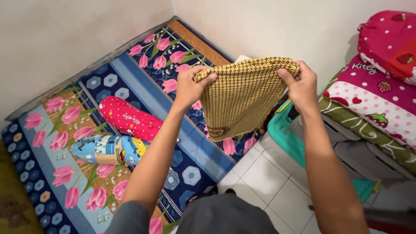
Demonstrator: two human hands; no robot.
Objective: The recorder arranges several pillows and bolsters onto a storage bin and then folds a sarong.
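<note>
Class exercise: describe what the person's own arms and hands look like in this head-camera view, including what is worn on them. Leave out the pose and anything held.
Both forearms are bare from elbow to wrist. The left hand and right hand wear no gloves, and no rings, watch or bracelets show. A grey sleeve covers the left upper arm at the bottom edge. No sleeve shows on the right arm.

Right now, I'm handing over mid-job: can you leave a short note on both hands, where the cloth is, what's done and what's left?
Left hand: pinching one top corner of the yellow patterned cloth.
Right hand: pinching the other top corner.
Cloth: held up in the air above the flowered mattress edge, hanging down, lower end narrowing.
Nearby: red bolster, cartoon bolster, teal basket.
Done: cloth picked up and spread.
Left: it is not folded or set down.
</note>
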